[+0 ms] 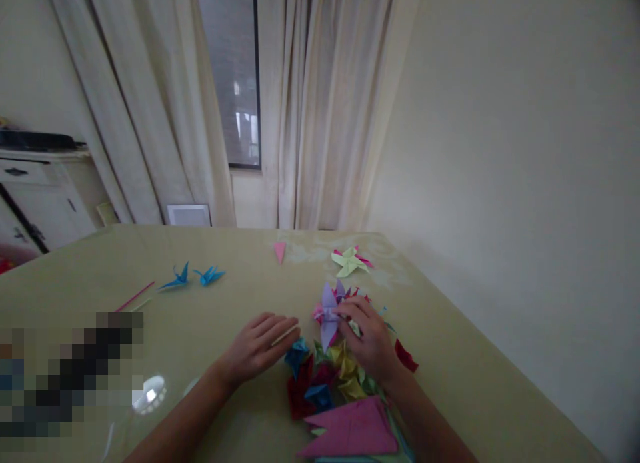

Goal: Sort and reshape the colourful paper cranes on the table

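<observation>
My right hand (365, 333) has its thumb and fingertips closed on a light purple folded-paper flower (329, 316) with pointed petals. My left hand (263, 346) lies with its fingers stretched out and holds nothing. Its fingertips come close to a blue folded-paper piece (297, 357). Between and below the hands is a pile of folded paper, with yellow pieces (345, 363), a dark red piece (300, 389) and another blue piece (319, 397). Nearest me lies a stack topped by a pink notched paper (350, 426). The right hand partly covers small red and green pieces.
Two blue paper cranes (176, 278) sit at the left, near a thin pink stick (135, 296). Farther back are a pink paper triangle (280, 251) and a pale green pinwheel (350, 261). A red piece (406, 356) lies right of my wrist. A wall (525, 183) borders the table's right side.
</observation>
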The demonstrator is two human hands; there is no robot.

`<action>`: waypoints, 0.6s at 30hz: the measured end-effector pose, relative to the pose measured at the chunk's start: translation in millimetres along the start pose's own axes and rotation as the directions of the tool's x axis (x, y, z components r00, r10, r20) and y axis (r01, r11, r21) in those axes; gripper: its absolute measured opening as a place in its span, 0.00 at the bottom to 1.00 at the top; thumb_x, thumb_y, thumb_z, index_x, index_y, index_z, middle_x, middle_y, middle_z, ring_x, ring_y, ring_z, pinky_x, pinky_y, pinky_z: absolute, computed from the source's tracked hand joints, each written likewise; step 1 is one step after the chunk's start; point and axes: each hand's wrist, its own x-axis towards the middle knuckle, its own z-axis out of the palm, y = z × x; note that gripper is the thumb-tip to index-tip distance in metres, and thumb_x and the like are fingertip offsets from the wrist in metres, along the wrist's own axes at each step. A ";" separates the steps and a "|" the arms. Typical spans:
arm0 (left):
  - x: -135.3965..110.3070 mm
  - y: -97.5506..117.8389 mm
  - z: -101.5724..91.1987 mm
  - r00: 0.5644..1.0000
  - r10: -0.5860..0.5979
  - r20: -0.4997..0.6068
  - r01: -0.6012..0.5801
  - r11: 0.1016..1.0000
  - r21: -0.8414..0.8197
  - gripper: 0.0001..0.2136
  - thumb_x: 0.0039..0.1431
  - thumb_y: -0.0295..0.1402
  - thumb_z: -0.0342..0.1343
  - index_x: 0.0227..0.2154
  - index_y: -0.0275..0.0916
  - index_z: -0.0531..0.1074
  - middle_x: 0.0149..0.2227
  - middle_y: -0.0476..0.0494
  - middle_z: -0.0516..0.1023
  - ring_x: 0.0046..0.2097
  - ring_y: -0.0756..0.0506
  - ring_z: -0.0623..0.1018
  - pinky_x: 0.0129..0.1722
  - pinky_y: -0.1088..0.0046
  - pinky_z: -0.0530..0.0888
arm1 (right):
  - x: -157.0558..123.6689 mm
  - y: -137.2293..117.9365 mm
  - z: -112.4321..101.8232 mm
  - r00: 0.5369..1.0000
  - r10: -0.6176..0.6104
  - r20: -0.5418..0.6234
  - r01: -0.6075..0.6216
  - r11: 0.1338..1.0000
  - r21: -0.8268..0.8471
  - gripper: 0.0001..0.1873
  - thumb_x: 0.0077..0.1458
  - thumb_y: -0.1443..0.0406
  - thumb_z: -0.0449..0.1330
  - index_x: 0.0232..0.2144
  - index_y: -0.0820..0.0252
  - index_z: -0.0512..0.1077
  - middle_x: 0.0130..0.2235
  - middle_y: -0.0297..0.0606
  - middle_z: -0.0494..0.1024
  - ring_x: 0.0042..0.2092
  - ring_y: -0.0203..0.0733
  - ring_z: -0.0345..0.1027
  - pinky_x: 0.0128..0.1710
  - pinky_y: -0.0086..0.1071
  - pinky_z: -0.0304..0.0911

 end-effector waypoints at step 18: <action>-83.1 -126.6 -1.8 0.126 -0.985 0.114 0.845 0.167 0.508 0.26 0.68 0.41 0.45 0.62 0.30 0.69 0.59 0.22 0.73 0.61 0.24 0.73 0.56 0.45 0.73 | -15.3 119.5 -49.5 0.689 0.621 -0.373 -0.513 0.782 0.354 0.20 0.50 0.49 0.65 0.34 0.59 0.77 0.32 0.42 0.81 0.34 0.46 0.75 0.37 0.39 0.70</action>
